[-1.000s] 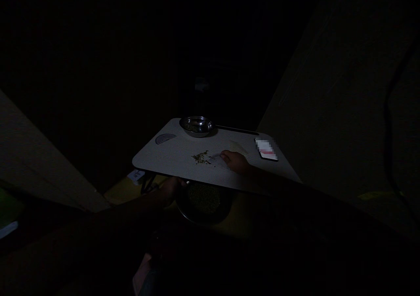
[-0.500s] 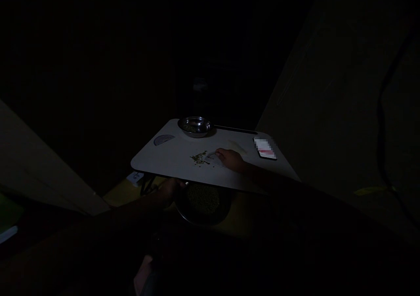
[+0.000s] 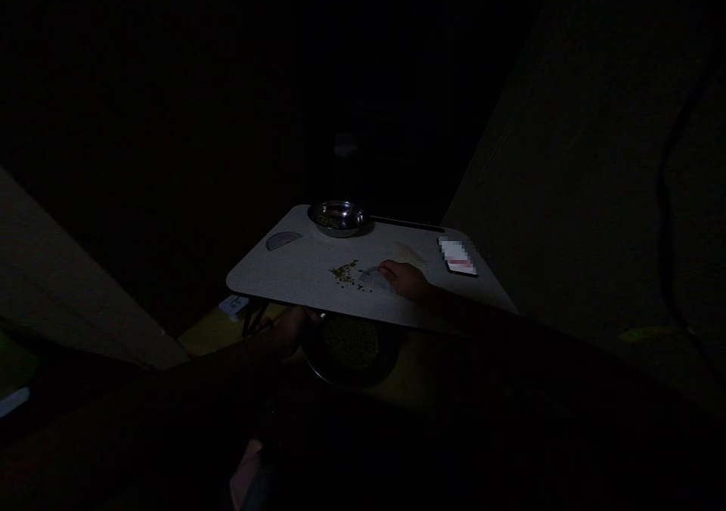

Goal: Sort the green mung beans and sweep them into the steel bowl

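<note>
The scene is very dim. My right hand (image 3: 405,278) is closed on a clear, curved-edged plastic piece that looks like a protractor (image 3: 373,275), low over the white table (image 3: 283,277). Just left of it lies a scatter of small green grains, perhaps mung beans (image 3: 343,272). Below the table's near edge, my left hand (image 3: 295,323) is closed at the left rim of a dark metal bowl (image 3: 329,379), which holds many of the same green grains (image 3: 352,342). Shadow hides part of the left fingers.
A shiny steel bowl (image 3: 338,231) with some green stuff inside stands at the table's far edge. A half-round protractor shape (image 3: 283,240) is at the left, and a phone (image 3: 458,256) lies at the right. A wall (image 3: 595,193) with a dark cable rises on the right.
My right hand has drawn slightly to the right with the clear piece, away from the scattered grains. My left hand and the bowl below have stayed in place.
</note>
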A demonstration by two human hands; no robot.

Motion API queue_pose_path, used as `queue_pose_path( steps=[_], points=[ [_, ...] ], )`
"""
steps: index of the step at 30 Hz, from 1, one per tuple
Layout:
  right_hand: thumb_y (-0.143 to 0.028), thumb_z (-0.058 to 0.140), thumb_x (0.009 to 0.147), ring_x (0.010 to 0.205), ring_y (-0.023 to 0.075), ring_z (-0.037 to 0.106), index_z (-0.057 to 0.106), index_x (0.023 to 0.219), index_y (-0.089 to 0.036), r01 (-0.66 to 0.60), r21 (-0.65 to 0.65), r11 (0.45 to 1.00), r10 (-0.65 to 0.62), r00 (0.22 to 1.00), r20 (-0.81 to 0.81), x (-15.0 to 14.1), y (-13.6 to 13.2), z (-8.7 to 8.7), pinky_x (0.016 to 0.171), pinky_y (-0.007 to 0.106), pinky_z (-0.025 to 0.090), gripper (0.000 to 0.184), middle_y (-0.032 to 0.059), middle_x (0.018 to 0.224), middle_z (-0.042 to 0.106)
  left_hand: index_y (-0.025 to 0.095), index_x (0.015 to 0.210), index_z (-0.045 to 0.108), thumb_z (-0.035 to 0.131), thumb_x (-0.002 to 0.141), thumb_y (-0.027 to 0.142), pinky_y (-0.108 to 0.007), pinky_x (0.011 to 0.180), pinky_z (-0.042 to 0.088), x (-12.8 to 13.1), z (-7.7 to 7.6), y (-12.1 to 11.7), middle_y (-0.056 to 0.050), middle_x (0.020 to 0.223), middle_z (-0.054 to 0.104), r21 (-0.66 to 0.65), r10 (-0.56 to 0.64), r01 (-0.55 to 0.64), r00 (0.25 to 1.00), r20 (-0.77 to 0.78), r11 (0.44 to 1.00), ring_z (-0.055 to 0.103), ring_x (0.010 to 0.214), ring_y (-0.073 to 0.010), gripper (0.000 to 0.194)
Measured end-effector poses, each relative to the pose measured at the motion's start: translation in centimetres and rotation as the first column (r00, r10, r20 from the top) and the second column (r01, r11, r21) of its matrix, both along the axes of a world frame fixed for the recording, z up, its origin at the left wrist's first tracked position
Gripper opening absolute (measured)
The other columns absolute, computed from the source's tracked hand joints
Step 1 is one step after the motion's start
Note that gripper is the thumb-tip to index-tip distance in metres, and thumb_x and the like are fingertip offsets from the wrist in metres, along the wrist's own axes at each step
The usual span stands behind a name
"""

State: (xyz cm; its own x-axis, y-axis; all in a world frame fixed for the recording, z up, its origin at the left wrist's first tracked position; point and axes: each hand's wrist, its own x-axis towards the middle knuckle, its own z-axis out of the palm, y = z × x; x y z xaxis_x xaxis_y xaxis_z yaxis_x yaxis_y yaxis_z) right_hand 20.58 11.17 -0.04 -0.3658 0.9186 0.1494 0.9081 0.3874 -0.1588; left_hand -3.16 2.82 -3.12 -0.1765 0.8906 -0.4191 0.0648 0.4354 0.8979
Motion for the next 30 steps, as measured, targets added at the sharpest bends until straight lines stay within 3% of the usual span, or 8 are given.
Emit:
queue_pose_path(
  steps=[9,18,25,30],
  points=[
    [-0.039,0.017,0.077,0.075,0.0149,0.050,0.047,0.094,-0.024,0.081,0.070,0.994,-0.085,0.995,0.058,-1.0,-1.0,-0.6,0.058,0.023,0.032,0.037,0.0023,0.084,0.057,0.015,0.043,0.047,0.046,0.045,0.021,-0.029,0.045,0.033,0.2,0.2,0.1,0.000,0.039,0.046,-0.046,-0.017,0.019,0.999,0.047,0.999,0.043,0.040,-0.0140,0.006],
    [-0.037,0.019,0.078,0.077,0.0147,0.050,0.047,0.095,-0.023,0.115,0.036,0.993,-0.117,0.991,0.060,-1.4,-0.4,-0.4,0.060,0.023,0.032,0.036,0.0032,0.086,0.057,0.015,0.044,0.049,0.046,0.047,0.022,-0.030,0.044,0.034,-0.2,-0.6,0.3,-0.001,0.039,0.048,-0.055,-0.071,0.075,0.994,0.081,0.996,0.044,0.040,-0.0153,0.008],
    [-0.039,0.017,0.078,0.077,0.0142,0.050,0.045,0.097,-0.025,0.042,0.037,0.998,-0.043,0.998,0.035,-1.7,0.3,0.1,0.060,0.023,0.033,0.037,0.0012,0.088,0.056,0.015,0.044,0.050,0.046,0.046,0.020,-0.029,0.046,0.035,0.0,0.0,0.1,0.000,0.041,0.049,-0.010,0.015,-0.015,0.999,0.043,1.000,0.045,0.042,-0.0145,0.007],
    [-0.039,0.020,0.077,0.079,0.0135,0.049,0.044,0.098,-0.027,-0.046,0.007,0.999,0.045,0.999,0.022,-1.5,1.0,0.3,0.061,0.023,0.033,0.034,-0.0002,0.091,0.055,0.015,0.043,0.050,0.046,0.046,0.021,-0.030,0.045,0.035,0.0,0.0,0.2,-0.001,0.039,0.048,-0.042,-0.034,0.036,0.998,0.045,0.998,0.045,0.041,-0.0156,0.008]
  ],
)
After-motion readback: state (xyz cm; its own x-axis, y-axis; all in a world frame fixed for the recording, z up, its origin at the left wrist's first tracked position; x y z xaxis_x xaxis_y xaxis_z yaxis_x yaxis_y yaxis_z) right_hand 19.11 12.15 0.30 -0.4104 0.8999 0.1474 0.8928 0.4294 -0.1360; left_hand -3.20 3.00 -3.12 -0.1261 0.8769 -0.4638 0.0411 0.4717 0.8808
